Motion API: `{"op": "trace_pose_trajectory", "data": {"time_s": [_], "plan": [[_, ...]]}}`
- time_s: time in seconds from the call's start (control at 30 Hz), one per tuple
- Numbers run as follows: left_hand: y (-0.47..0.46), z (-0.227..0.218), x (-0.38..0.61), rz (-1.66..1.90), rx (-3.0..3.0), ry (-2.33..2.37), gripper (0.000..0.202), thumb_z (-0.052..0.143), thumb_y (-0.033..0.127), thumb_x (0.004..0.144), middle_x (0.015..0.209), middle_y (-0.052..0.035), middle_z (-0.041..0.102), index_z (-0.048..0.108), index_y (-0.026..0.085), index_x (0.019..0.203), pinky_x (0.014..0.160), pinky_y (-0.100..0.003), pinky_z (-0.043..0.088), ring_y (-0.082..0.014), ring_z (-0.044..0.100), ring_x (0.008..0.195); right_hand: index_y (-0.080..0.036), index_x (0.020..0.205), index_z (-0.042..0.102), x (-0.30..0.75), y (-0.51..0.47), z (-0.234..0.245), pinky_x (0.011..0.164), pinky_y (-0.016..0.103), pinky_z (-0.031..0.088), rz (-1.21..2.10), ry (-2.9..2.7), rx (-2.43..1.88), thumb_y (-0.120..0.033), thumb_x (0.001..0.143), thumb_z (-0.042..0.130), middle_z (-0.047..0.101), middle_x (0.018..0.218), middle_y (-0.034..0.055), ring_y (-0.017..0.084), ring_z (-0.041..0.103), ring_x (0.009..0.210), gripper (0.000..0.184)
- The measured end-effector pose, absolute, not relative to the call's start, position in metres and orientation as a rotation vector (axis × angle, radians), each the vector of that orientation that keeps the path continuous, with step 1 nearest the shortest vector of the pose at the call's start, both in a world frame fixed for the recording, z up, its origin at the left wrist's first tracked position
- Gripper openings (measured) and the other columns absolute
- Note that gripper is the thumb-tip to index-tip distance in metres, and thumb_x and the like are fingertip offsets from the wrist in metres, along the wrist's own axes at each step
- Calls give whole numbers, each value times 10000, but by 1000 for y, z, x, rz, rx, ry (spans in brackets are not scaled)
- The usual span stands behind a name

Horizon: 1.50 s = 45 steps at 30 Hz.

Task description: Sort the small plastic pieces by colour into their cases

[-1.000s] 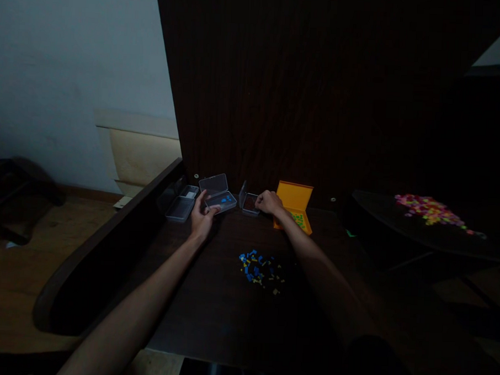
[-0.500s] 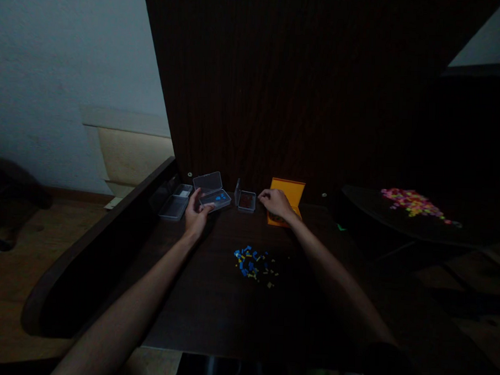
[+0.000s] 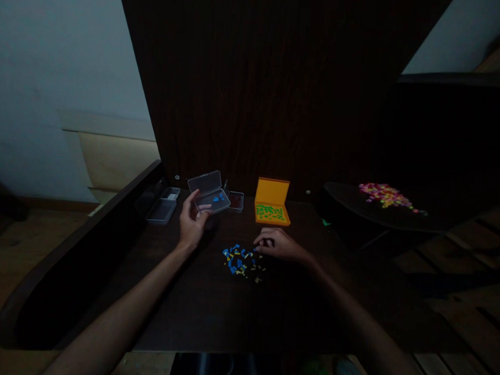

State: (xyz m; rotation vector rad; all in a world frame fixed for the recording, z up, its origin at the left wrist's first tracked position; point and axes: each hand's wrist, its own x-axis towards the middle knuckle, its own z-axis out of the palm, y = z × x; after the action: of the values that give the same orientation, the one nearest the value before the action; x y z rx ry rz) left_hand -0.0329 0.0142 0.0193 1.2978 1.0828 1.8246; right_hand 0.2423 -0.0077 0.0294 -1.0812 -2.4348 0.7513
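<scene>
A dim room, seen from above a dark wooden table (image 3: 211, 307). In the middle of the frame, two bare forearms reach forward from the bottom edge.

The left hand (image 3: 191, 225) sits left of centre, fingers loosely curled and thumb raised. Its fingertips touch the near edge of an open clear box (image 3: 214, 202) that holds a few blue pieces. It is too dark to tell whether the hand pinches the box or only rests against it. This hand is at the same box as half a second ago.

The right hand (image 3: 279, 244) has changed place. Half a second ago it was at the back of the table, over the orange box (image 3: 271, 199). Now it lies palm down nearer the viewer, fingers bent, with its fingertips at the right edge of a pile of small blue and yellow pieces (image 3: 239, 261) in the centre. I cannot tell whether it holds a piece.

The orange box, open just above the right hand, now shows its green pieces (image 3: 269, 212). A small clear case (image 3: 235, 200) stands between the two boxes.
</scene>
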Motion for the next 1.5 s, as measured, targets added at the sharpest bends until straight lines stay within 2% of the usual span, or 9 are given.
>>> {"op": "trace_pose_trajectory", "data": {"time_s": [0.17, 0.4, 0.77, 0.93, 1.1, 1.23, 1.5], "plan": [[-5, 14, -8, 1568, 1356, 961, 626, 690, 197, 710, 1352, -120, 478, 482, 216, 1301, 772, -293, 565, -167, 657, 911, -157, 811, 711, 239, -12, 25, 610, 222, 398, 631, -2492, -1026, -255, 812, 652, 620, 774, 25, 110, 532, 654, 114], [-12, 5, 3, 1353, 1324, 854, 637, 707, 184, 694, 1356, -122, 459, 490, 225, 1292, 746, -273, 560, -145, 642, 894, -181, 826, 695, 234, -17, 22, 646, 228, 391, 484, -2509, -1137, -203, 823, 623, 629, 819, 19, 120, 561, 710, 75], [-9, 3, 2, 1349, 1315, 846, 628, 703, 154, 689, 1336, -114, 469, 502, 233, 1279, 776, -285, 555, -134, 648, 876, -189, 859, 675, 233, -18, 19, 674, 237, 409, 385, -2552, -1195, -222, 855, 581, 641, 863, 30, 136, 582, 756, 99], [-8, 2, 2, 1344, 1284, 854, 637, 708, 142, 679, 1334, -112, 461, 495, 229, 1274, 771, -262, 545, -127, 650, 878, -176, 818, 656, 237, -17, 29, 628, 225, 393, 390, -2476, -1135, -208, 852, 559, 612, 773, 18, 118, 540, 678, 107], [-8, 2, 3, 1331, 1267, 816, 649, 728, 160, 677, 1341, -113, 450, 487, 233, 1276, 760, -255, 544, -127, 646, 883, -166, 811, 674, 236, -12, 51, 567, 221, 355, 434, -2258, -1161, -273, 862, 571, 564, 654, -9, 104, 470, 582, 158], [-9, 1, 4, 1302, 1270, 798, 665, 736, 175, 680, 1351, -118, 438, 478, 233, 1291, 755, -244, 539, -128, 643, 893, -162, 844, 699, 221, -4, 62, 564, 220, 334, 395, -2302, -1166, -276, 866, 582, 551, 606, -21, 102, 474, 564, 165], [-10, 0, 4, 1273, 1296, 782, 674, 748, 164, 663, 1310, -118, 480, 508, 237, 1289, 719, -244, 546, -130, 640, 863, -174, 930, 738, 183, 18, 69, 601, 241, 334, 202, -2497, -1283, -252, 873, 582, 690, 739, 47, 140, 578, 652, 183]]}}
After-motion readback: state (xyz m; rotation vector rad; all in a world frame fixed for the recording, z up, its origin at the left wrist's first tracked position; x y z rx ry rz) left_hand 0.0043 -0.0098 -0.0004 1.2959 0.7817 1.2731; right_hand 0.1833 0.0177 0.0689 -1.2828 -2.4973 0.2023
